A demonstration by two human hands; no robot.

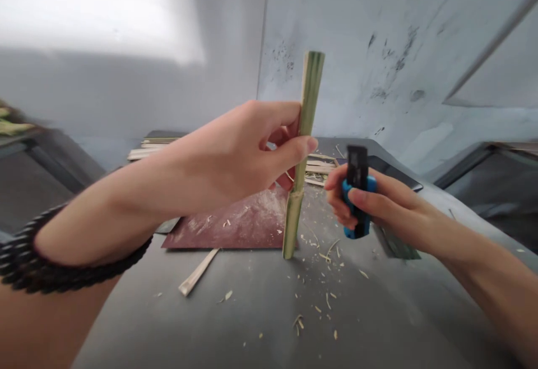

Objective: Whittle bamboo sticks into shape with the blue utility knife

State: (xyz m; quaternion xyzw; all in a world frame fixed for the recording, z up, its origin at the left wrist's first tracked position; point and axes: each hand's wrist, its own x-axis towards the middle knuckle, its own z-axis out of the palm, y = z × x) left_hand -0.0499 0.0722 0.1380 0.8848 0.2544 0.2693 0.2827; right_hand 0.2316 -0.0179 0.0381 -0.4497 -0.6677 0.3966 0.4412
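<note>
My left hand (269,144) pinches a split piece of green bamboo (311,88) between thumb and fingers. The bamboo stands nearly upright, leaning slightly right, with a node below my fingers and its lower end at the tabletop. To the right, apart from the bamboo, my right hand (378,201) is closed round a blue and black utility knife (357,189). The knife is slightly blurred, and I cannot make out its blade edge. Behind the bamboo's lower part lies a dark red sheet (235,223), dusted with pale powder.
The grey table (202,330) carries scattered shavings (328,257) and a loose pale strip (199,272). Bamboo strips lie at the back left (147,150) and behind my hands (319,168). A dark flat object (395,171) sits at back right. A wall (336,32) rises behind.
</note>
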